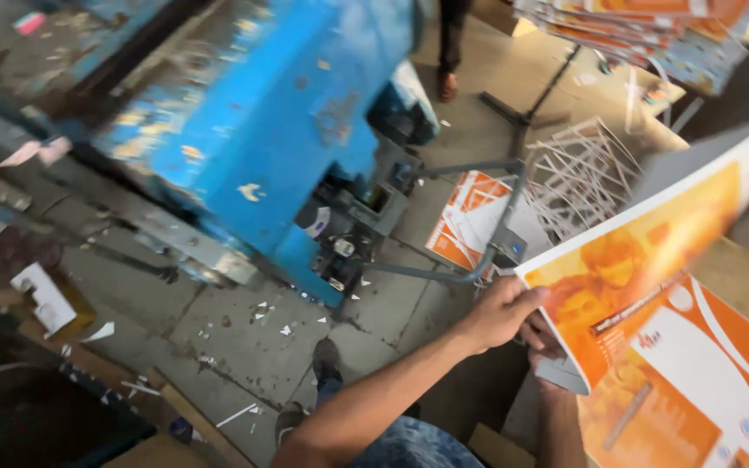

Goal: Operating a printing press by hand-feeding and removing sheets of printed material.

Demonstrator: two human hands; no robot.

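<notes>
My left hand (498, 314) grips the near corner of a large orange and white printed sheet (652, 251), thumb on top, and the sheet is lifted and blurred. My right hand (546, 348) sits just under that corner, mostly covered by the sheet, with its fingers curled on the paper's edge. Beneath lies a stack of the same orange printed sheets (704, 390), at the lower right.
A worn blue machine (262, 113) with a metal pedal linkage (444, 273) stands to the left on a stone floor (244, 329) littered with paper scraps. A pile of white paper strips (578, 173), an orange sheet (470, 217), another printed stack (652, 30) and another person's leg (450, 52) are beyond.
</notes>
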